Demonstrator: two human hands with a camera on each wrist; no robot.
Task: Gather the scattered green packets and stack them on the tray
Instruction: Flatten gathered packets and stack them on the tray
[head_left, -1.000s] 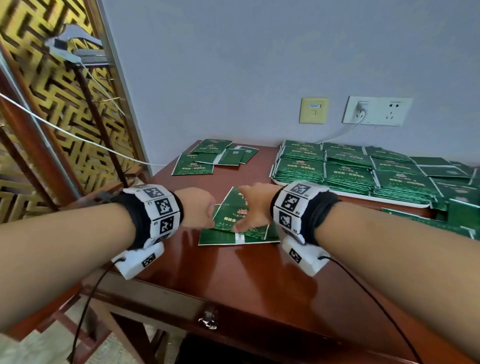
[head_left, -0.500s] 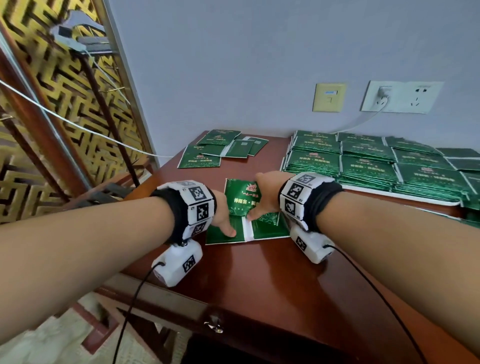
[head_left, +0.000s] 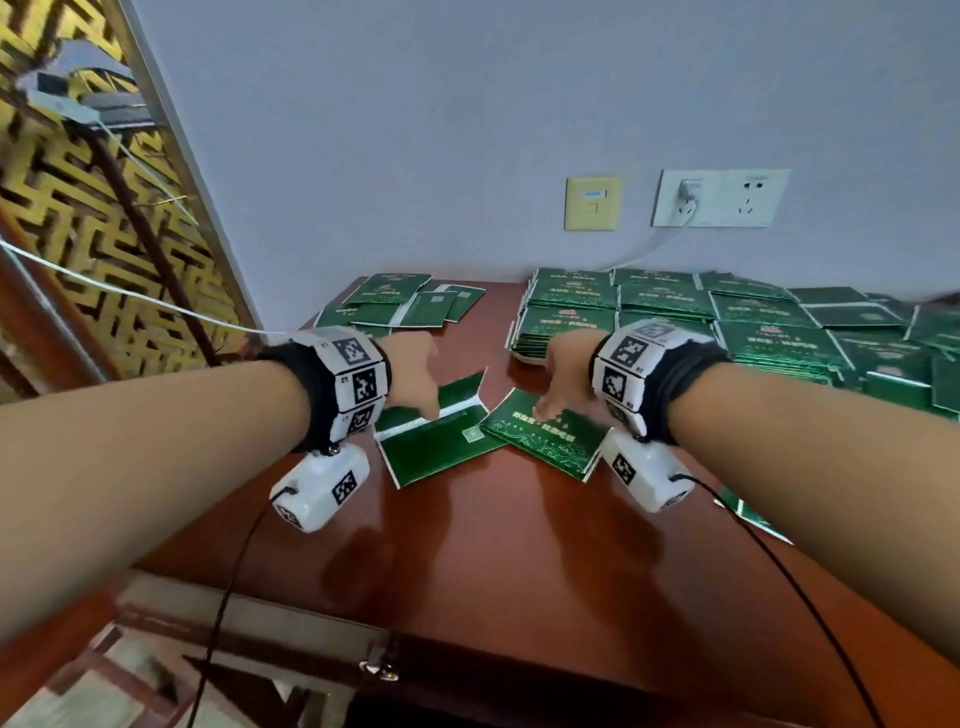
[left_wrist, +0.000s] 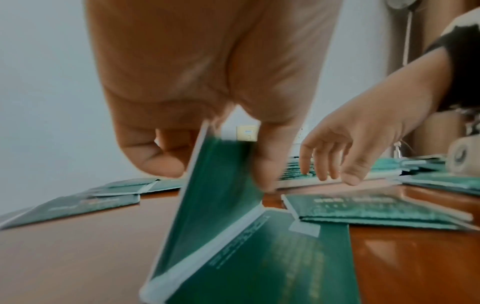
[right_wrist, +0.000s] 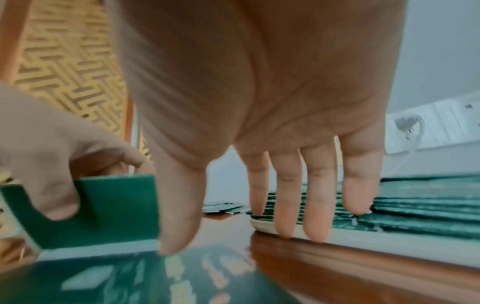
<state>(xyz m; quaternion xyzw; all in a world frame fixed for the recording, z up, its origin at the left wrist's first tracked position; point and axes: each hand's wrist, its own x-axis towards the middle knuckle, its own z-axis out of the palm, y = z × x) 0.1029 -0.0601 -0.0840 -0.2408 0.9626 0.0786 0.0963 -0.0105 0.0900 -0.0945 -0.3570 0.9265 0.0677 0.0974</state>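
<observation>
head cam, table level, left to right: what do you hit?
left hand pinching a lifted packet → flat packet under the right hand → packet stacks on the tray, running off to the right.

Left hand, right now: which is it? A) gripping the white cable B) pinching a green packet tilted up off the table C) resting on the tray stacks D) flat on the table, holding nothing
B: the left hand pinches the lifted packet between thumb and fingers, its lower edge near the table.
</observation>
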